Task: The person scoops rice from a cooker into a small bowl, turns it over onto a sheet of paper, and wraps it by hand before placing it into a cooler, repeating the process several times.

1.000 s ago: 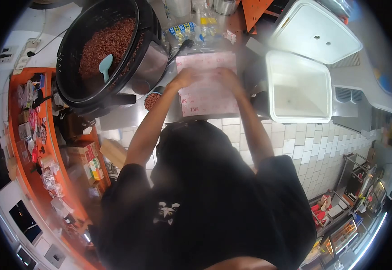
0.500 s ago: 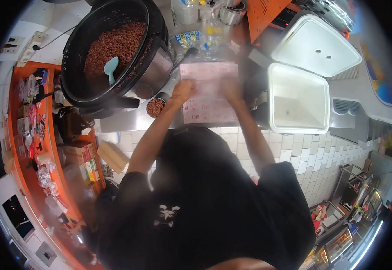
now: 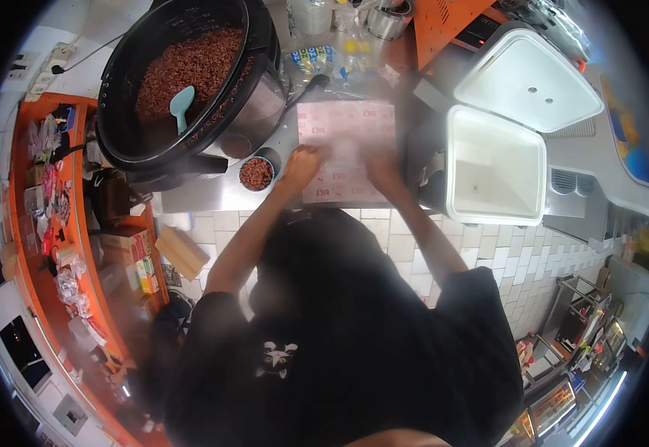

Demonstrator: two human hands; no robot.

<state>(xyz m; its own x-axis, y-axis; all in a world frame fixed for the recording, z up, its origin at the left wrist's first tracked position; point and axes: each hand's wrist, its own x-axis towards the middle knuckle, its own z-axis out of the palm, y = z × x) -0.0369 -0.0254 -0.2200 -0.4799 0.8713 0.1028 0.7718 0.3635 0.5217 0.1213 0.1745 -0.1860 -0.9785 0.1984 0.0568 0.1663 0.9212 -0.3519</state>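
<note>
Both hands lie on a pink printed paper sheet (image 3: 347, 141) that is spread flat on the steel worktop (image 3: 212, 195), in the middle of the scene. The left hand (image 3: 303, 165) presses on the near left part of the sheet; its fingers look curled inward, but the picture is blurred there, so I cannot tell if they grasp the paper. The right hand (image 3: 380, 165) rests on the near right part, also blurred, and the state of its fingers cannot be told.

Just left of the sheet stands a small round cup (image 3: 256, 173) filled with reddish-brown grains. Farther left is a big black cooker pot (image 3: 127, 89) full of the same grains, with a light blue spoon (image 3: 180, 104) lying in it. To the right of the sheet stands an open white cooler box (image 3: 494, 164), and its lid (image 3: 527, 78) is raised at the far side.
</note>
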